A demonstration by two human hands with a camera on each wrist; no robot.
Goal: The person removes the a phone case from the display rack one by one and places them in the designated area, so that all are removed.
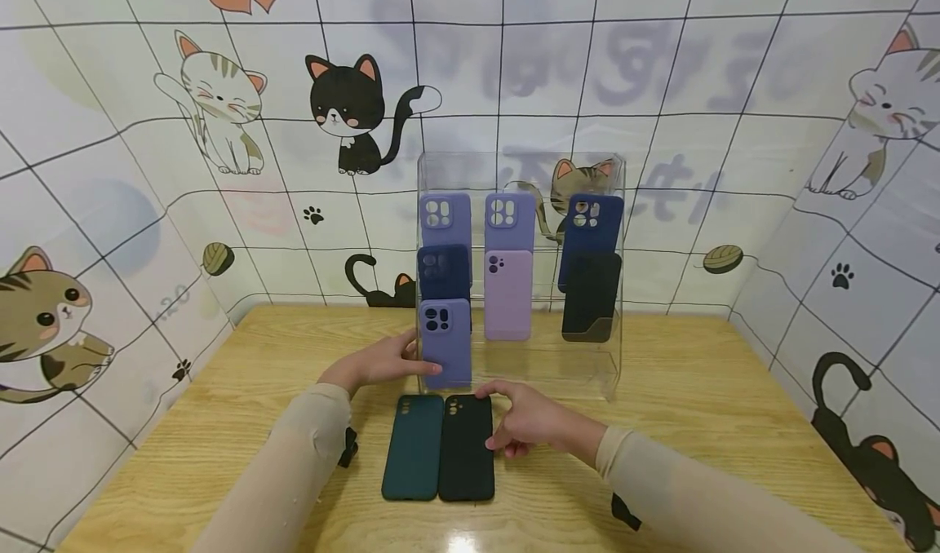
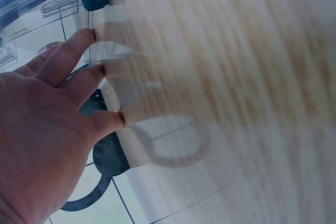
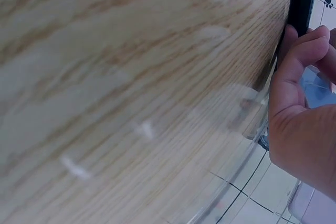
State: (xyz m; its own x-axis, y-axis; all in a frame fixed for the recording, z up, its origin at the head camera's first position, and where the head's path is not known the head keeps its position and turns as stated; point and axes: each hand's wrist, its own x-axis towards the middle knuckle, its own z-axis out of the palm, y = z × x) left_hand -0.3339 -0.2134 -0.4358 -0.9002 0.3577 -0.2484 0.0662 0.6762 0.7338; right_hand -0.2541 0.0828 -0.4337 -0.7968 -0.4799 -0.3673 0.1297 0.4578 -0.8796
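Note:
A black phone case (image 1: 467,463) lies flat on the table beside a dark teal phone case (image 1: 413,455). My right hand (image 1: 532,418) holds the black case at its upper right corner, forefinger at the top edge and thumb along the side. My left hand (image 1: 385,361) rests by the lower left side of a clear display stand (image 1: 543,365). In the left wrist view its fingers are spread, with fingertips down on the tabletop. In the head view a digit reaches in front of a purple phone case (image 1: 451,345) on the stand's bottom tier; contact cannot be told.
Higher on the stand lean two more purple cases, a lilac case (image 1: 508,300), two navy cases and a black case (image 1: 591,296). The wooden table (image 1: 698,398) meets a wall covering (image 1: 477,72) printed with cartoon cats behind and at both sides.

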